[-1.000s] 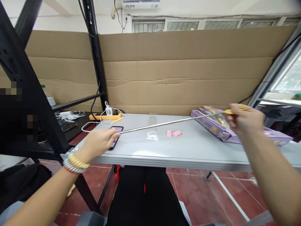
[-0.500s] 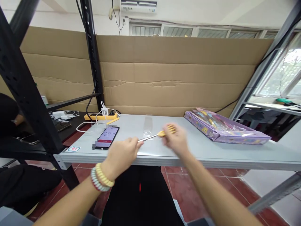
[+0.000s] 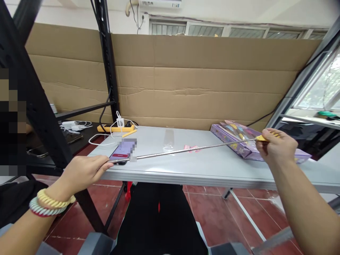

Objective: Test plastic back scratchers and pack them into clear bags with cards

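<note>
A telescopic back scratcher (image 3: 180, 151) stretches across the view above the table, its thin silver rod drawn out long. My left hand (image 3: 82, 173), with yellow and pale bracelets at the wrist, is closed on the thicker end of the rod. Closed round the yellow claw-shaped head is my right hand (image 3: 280, 147); its fingers cover part of the head. Under the rod near my left hand lies a phone (image 3: 124, 147) with a lit purple screen. A small pink item (image 3: 188, 147) sits behind the middle of the rod.
On the right of the grey table (image 3: 154, 170) rests a purple box (image 3: 239, 148) with a clear wrapping. A yellow power strip (image 3: 106, 128) with white cables stands at the back left. Cardboard (image 3: 202, 78) walls the rear; a black post (image 3: 107, 56) rises at left.
My hands have moved far apart, left hand to the left and right hand to the right. The back scratcher's rod has lengthened between them. The pink item now shows on the table.
</note>
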{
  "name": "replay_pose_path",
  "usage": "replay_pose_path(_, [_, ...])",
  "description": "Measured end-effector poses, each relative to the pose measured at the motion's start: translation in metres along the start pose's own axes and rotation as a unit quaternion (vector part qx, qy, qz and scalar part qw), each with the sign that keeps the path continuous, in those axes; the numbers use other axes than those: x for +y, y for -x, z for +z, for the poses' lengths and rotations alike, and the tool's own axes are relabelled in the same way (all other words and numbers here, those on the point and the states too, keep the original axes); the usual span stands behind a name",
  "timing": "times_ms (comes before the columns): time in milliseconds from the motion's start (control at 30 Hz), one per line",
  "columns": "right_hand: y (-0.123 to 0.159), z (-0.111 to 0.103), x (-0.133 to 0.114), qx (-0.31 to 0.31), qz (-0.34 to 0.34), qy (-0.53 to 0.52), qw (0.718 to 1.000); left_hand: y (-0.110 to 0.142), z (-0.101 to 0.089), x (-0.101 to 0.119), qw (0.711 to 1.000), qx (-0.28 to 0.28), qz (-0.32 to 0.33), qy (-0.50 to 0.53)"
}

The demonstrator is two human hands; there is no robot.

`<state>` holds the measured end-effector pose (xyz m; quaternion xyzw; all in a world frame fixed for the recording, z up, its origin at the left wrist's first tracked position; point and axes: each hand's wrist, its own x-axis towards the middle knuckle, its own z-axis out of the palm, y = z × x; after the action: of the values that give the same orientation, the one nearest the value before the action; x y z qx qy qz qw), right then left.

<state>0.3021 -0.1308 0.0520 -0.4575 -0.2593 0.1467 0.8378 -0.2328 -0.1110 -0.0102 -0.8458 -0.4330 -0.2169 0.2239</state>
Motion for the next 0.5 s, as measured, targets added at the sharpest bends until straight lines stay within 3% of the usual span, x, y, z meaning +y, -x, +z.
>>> replay_pose_path(100, [0.003, -0.006, 0.006, 0.007, -0.015, -0.015, 1.0, -0.001, 0.001, 0.001, 0.999, 0.02, -0.031, -0.022])
replay_pose_path(200, [0.009, 0.001, 0.017, 0.053, -0.012, -0.055, 0.997, -0.011, 0.005, 0.004, 0.994, 0.046, -0.082, -0.055])
replay_pose_path(300, [0.015, 0.011, 0.025, 0.055, -0.005, -0.068, 0.996, -0.021, 0.005, 0.003, 0.994, 0.038, -0.093, -0.038])
replay_pose_path(400, [0.043, 0.031, 0.033, -0.048, -0.002, -0.055, 0.997, -0.035, 0.004, 0.021, 0.999, -0.006, -0.049, 0.002])
replay_pose_path(500, [0.102, 0.068, 0.047, -0.168, 0.016, -0.066, 0.983, -0.061, 0.006, 0.069, 0.998, -0.035, -0.042, 0.022])
